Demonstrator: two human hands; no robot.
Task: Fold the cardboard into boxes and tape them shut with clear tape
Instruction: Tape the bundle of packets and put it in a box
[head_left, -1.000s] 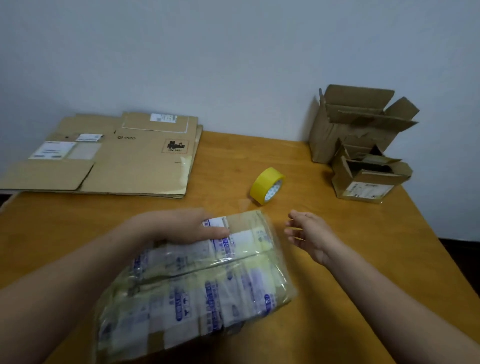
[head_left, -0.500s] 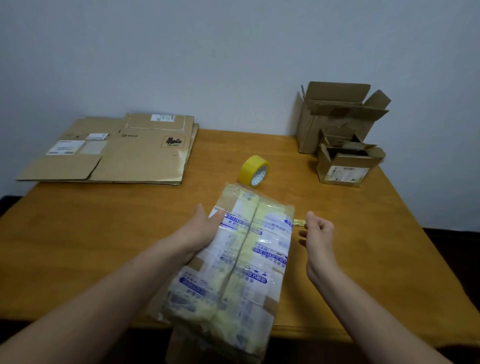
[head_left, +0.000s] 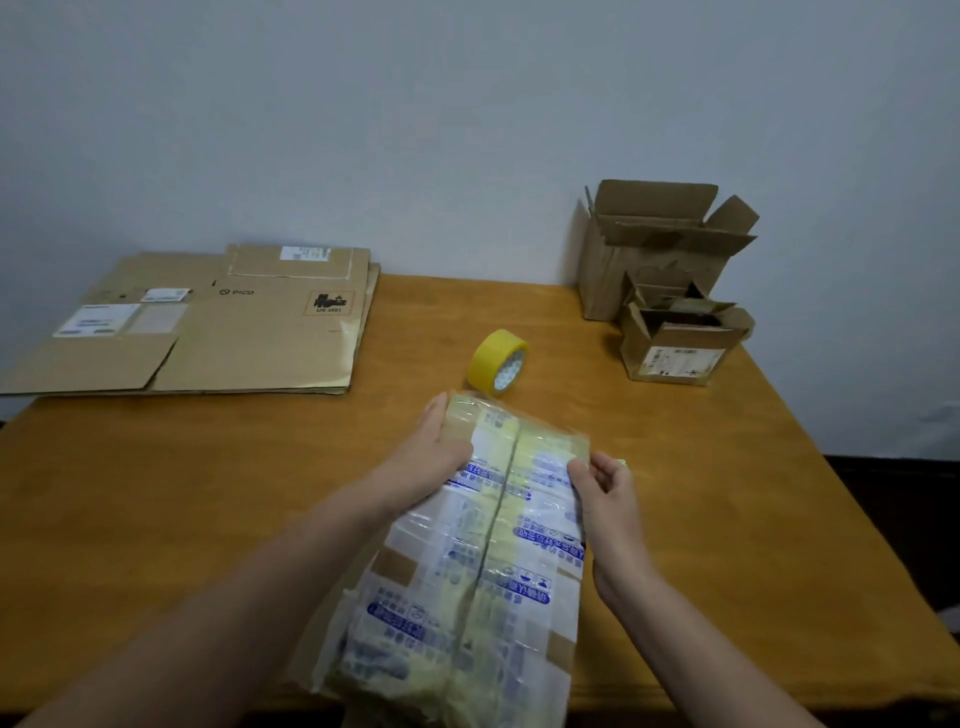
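Observation:
A flattened cardboard box (head_left: 483, 561), covered in glossy tape with blue print, lies lengthwise over the table's near edge. My left hand (head_left: 434, 449) rests flat on its far left part, fingers straight. My right hand (head_left: 602, 486) pinches the box's right edge with thumb and fingers. A yellow roll of tape (head_left: 498, 361) stands on edge just beyond the box.
A stack of flattened cardboard sheets (head_left: 208, 322) lies at the table's back left. Two opened brown boxes stand at the back right, a tall one (head_left: 654, 244) against the wall and a small one (head_left: 680, 345) in front. The wooden table (head_left: 156, 493) ends near me.
The taped box turned from crosswise to lengthwise on the table. My right hand came in from beside it and took hold of its right edge. My left hand slid toward its far end.

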